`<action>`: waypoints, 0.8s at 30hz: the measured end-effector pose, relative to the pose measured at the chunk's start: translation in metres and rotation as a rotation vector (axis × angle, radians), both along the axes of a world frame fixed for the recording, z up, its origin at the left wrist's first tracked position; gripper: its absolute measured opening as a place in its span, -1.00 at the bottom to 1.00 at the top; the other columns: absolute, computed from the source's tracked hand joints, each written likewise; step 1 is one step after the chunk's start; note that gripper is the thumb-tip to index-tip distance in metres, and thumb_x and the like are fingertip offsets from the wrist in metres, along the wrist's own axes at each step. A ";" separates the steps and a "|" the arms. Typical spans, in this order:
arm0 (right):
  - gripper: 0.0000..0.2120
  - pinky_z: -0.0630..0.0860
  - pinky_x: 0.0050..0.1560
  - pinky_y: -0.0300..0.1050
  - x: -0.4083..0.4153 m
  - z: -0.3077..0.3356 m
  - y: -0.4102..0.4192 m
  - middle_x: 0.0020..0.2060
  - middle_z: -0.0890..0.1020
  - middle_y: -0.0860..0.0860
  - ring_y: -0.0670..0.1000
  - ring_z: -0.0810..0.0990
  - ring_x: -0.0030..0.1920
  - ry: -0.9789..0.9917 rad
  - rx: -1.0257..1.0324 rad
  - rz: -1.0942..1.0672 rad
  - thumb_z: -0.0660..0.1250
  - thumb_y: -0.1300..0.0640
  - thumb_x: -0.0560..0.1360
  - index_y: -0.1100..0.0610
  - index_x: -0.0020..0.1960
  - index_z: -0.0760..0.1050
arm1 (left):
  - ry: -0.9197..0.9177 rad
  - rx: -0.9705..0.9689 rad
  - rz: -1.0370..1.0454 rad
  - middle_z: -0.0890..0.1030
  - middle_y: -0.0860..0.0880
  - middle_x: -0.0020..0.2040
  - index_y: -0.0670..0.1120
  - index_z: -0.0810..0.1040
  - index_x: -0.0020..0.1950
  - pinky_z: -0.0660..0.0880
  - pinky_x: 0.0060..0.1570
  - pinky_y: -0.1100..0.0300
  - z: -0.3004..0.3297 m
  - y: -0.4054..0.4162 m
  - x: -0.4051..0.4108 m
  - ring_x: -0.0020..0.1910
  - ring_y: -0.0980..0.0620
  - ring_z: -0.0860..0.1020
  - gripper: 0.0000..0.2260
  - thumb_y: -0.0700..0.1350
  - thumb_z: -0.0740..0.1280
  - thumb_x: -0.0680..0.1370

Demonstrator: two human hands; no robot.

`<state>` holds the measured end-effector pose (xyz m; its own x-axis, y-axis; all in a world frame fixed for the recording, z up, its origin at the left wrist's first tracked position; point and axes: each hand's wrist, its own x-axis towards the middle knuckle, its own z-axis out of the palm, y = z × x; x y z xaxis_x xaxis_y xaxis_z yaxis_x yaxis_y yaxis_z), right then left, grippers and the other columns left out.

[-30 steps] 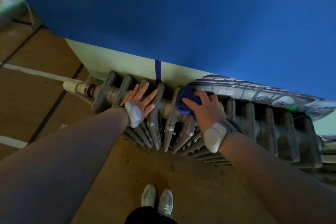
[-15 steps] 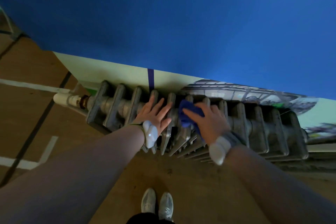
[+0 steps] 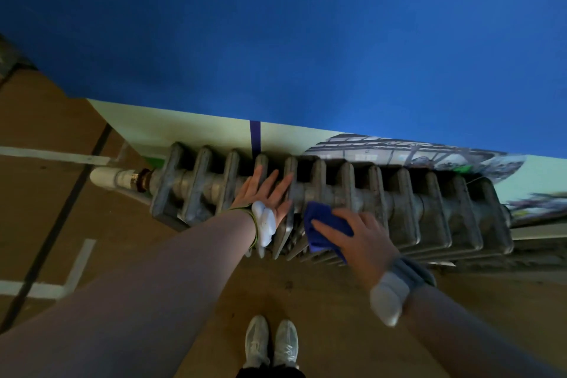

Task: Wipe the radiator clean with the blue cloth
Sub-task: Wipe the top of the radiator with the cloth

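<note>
Right hand is pressing blue cloth onto radiator front, fingers curling over it; left hand is resting on top, fingers spread.

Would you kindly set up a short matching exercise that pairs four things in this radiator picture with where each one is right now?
Things:
1. blue cloth
2. left hand
3. white pipe
4. shoes

Places:
A. joined to the radiator's left end
B. on the floor, at the bottom of the view
C. held under the right hand against the radiator's front
D. lying flat on the radiator's top, fingers straight

Pairs: 1-C, 2-D, 3-A, 4-B
</note>
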<state>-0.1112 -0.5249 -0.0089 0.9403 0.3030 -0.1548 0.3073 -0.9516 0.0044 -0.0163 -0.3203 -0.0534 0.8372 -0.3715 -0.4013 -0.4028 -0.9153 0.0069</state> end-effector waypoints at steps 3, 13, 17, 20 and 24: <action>-0.09 0.57 -0.15 0.09 -0.011 -0.005 -0.013 0.18 0.39 0.08 0.21 0.56 -0.05 -0.050 -0.020 0.031 0.63 0.11 0.07 -0.12 0.34 0.32 | 0.016 -0.018 0.016 -0.19 0.02 0.54 0.11 -0.35 0.48 -0.23 0.44 -0.06 0.010 0.000 -0.003 0.47 -0.17 -0.34 -0.46 0.17 -0.14 0.60; -0.50 0.29 0.25 0.07 0.105 0.015 -0.012 0.39 0.17 0.05 0.24 0.26 0.25 0.027 -0.113 -0.222 0.09 0.03 0.58 -0.27 0.46 0.08 | -0.016 -0.038 -0.044 -0.21 0.03 0.54 0.12 -0.46 0.42 -0.20 0.45 -0.14 -0.020 0.005 0.009 0.50 -0.11 -0.30 -0.38 0.26 -0.50 0.37; -0.47 0.25 0.28 0.08 0.087 0.007 -0.012 0.41 0.14 0.02 0.24 0.24 0.26 0.008 -0.089 -0.239 0.13 0.04 0.57 -0.30 0.45 0.05 | -0.004 -0.042 0.004 -0.21 0.02 0.54 0.11 -0.48 0.41 -0.18 0.44 -0.14 -0.029 0.008 0.011 0.50 -0.11 -0.29 -0.35 0.26 -0.54 0.34; -0.35 0.30 0.26 0.12 0.047 -0.001 -0.016 0.39 0.14 0.02 0.25 0.26 0.26 -0.004 -0.062 -0.231 0.26 0.08 0.51 -0.29 0.45 0.04 | -0.008 -0.025 -0.006 -0.20 0.02 0.54 0.12 -0.43 0.44 -0.21 0.46 -0.14 -0.019 0.003 0.007 0.49 -0.14 -0.31 -0.45 0.25 -0.35 0.50; -0.12 0.54 -0.12 0.17 -0.001 -0.012 -0.017 0.19 0.42 0.10 0.28 0.51 -0.04 -0.103 -0.072 -0.154 0.59 0.19 0.08 -0.16 0.32 0.37 | -0.006 -0.039 0.014 -0.19 0.03 0.54 0.12 -0.36 0.47 -0.25 0.44 -0.07 -0.004 0.001 0.002 0.48 -0.16 -0.32 -0.47 0.19 -0.19 0.59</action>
<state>-0.1121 -0.5422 -0.0205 0.9867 0.1464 -0.0710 0.1530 -0.9834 0.0977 -0.0139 -0.3191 -0.0576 0.8448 -0.3754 -0.3812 -0.3905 -0.9197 0.0405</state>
